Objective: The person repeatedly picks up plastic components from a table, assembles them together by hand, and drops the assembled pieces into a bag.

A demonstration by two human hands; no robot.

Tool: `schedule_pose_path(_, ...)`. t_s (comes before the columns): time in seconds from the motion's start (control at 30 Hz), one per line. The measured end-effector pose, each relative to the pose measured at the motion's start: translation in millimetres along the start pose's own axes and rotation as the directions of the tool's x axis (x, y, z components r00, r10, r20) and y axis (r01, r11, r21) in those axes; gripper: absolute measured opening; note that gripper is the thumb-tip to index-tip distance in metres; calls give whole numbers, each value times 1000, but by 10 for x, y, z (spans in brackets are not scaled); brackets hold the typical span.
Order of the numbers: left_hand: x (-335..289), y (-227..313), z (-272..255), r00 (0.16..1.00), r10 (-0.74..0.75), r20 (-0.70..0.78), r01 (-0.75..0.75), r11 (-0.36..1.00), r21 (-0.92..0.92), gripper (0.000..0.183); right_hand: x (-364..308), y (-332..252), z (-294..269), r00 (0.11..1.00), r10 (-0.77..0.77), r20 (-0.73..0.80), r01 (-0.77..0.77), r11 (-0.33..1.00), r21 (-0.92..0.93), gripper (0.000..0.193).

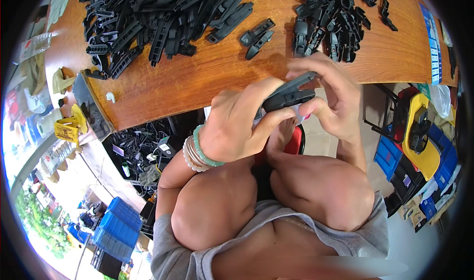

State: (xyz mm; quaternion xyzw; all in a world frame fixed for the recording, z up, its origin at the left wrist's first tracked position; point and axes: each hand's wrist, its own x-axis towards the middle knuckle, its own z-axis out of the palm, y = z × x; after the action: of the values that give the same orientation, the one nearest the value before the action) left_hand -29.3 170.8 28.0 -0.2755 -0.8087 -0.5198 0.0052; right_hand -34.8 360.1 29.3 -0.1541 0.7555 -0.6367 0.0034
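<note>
Above my knees, my left hand point(242, 117) pinches a black plastic part point(289, 99) between thumb and fingers. A slim black strip rises at a slant from its upper side, like a raised lever. My right hand point(333, 100) curls around the right end, its thumb against the lower body and its fingers, slightly blurred, by the strip's tip. On the wooden table, two small black plastic pieces point(256, 38) lie apart just beyond my hands. A large heap of long black plastic strips point(158, 20) spreads at the far left. Another pile of smaller black parts point(328, 23) lies at the far right.
The wooden table point(148, 95) ends just beyond my hands. A white earbud point(110, 98) and a dark flat panel point(91, 104) lie near its left edge. A yellow stool point(419, 146) holding black items stands at right. Blue crates point(118, 228) sit at lower left.
</note>
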Motion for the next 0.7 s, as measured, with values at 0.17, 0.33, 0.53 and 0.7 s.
schedule_pose_path(0.17, 36, 0, 27, 999, 17, -41, -15, 999, 43, 41, -25, 63, -53, 999, 26, 31, -27, 999, 41, 29)
schedule_pose_path(0.33, 51, -87, 43, 999, -2, -52, 2, 1000, -2, 41, 10, 154, -76, 997, -54, 55, 52, 998, 36, 28)
schedule_pose_path(0.53, 127, -183, -222, 997, 48, 63, -49, 999, 8, 35, -42, 113, -112, 970, 51, 239, -50, 999, -8, 29)
schedule_pose_path(0.7, 259, -369, -367, 987, 52, -154, 11, 925, 381, 18, -9, 27, 62, 915, 114, 386, -97, 993, -63, 24)
